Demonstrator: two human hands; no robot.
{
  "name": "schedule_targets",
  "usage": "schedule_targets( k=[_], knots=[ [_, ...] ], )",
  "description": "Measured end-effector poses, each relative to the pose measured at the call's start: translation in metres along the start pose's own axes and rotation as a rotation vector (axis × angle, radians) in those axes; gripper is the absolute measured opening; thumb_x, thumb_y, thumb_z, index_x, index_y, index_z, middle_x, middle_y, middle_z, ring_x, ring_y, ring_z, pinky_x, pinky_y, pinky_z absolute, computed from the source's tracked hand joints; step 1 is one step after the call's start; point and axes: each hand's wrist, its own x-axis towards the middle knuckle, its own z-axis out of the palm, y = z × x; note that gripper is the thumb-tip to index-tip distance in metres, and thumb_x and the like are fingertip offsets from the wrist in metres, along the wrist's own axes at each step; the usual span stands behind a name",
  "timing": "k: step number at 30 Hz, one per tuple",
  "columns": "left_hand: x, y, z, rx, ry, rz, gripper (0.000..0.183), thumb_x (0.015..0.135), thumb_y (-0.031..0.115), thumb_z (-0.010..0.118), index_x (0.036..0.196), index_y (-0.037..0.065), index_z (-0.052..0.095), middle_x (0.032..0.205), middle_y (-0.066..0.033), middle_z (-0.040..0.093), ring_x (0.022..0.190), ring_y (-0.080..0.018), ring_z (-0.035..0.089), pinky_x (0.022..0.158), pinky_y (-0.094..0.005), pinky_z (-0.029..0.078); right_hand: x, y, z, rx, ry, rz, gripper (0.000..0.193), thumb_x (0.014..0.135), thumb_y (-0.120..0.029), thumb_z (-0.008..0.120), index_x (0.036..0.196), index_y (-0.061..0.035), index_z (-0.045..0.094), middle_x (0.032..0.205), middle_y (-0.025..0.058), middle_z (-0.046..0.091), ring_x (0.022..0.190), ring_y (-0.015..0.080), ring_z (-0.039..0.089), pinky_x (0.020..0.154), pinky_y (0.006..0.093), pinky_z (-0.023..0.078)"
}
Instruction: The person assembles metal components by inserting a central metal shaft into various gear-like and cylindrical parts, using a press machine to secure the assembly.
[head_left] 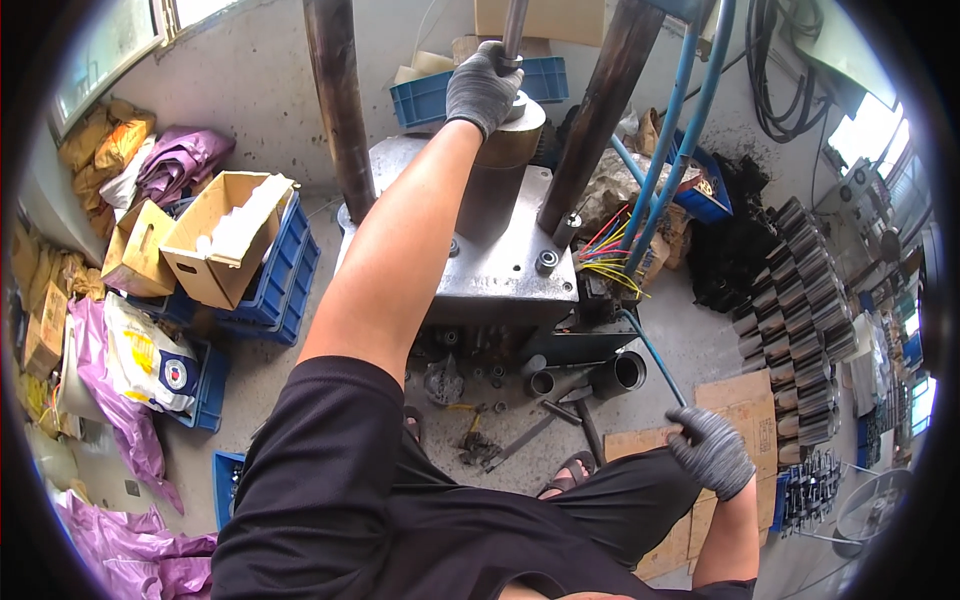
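Past black shirt (450,540), grips probably heavy, stiff metal rod (515,30) at its lower end, likely the best hold, with left hand (483,88) wrapped round, right hand (714,452) loosely half-spread.

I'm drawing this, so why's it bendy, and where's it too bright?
Head view: the wide fisheye lens bends straight things near the picture's edges; head view: the upper-left window looks pale and washed out, and the metal base shines; head view: the gloved left hand looks fairly sharp.
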Motion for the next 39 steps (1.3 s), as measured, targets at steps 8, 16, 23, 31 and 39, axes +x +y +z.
schedule_targets(
  k=[8,16,23,31,39],
  knots=[
    [0.003,-0.010,-0.008,-0.005,-0.007,0.017,0.031,0.092,0.027,0.079,0.119,0.015,0.071,0.110,-0.0095,0.080,0.107,-0.0313,0.075,0.096,-0.0410,0.058,0.138,-0.002,-0.092,-0.286,0.952,-0.481,0.024,0.094,0.000,0.069,0.118,-0.0017,0.069,0.106,0.0192,0.071,0.093,0.0354,0.073,0.083,0.0405,0.060],
    [0.002,-0.007,0.001,-0.060,-0.031,0.065,0.039,0.090,0.034,0.083,0.119,0.011,0.071,0.104,-0.0078,0.081,0.098,-0.0261,0.077,0.092,-0.0388,0.059,0.179,0.010,-0.119,-0.088,0.825,-0.264,0.037,0.101,-0.007,0.066,0.138,-0.0029,0.066,0.114,0.0113,0.072,0.092,0.0156,0.070,0.087,0.0296,0.059],
    [0.020,-0.044,-0.005,-0.357,0.062,-0.080,0.034,0.107,0.033,0.055,0.123,0.008,0.070,0.103,-0.0168,0.079,0.097,-0.0302,0.077,0.091,-0.0425,0.058,0.056,-0.002,-0.050,-0.255,0.208,-0.239,0.036,0.086,-0.010,0.074,0.122,-0.0057,0.071,0.104,0.0176,0.073,0.085,0.0352,0.072,0.077,0.0418,0.061],
    [0.009,-0.019,0.002,-0.167,0.009,-0.024,0.033,0.112,0.032,0.050,0.128,0.011,0.069,0.092,-0.0076,0.077,0.081,-0.0160,0.072,0.078,-0.0323,0.058,-0.019,-0.003,0.039,-0.300,-0.186,-0.006,0.024,0.089,-0.029,0.069,0.095,-0.0068,0.074,0.088,0.0162,0.071,0.088,0.0388,0.071,0.081,0.0492,0.058],
    [0.010,-0.022,0.003,-0.302,-0.013,-0.054,0.033,0.109,0.032,0.050,0.111,0.009,0.073,0.086,-0.0118,0.076,0.079,-0.0242,0.073,0.079,-0.0388,0.057,0.001,-0.011,0.005,-0.250,0.002,-0.056,0.024,0.090,-0.023,0.067,0.107,-0.0084,0.075,0.092,0.0166,0.074,0.084,0.0385,0.072,0.079,0.0487,0.058]
  ],
)
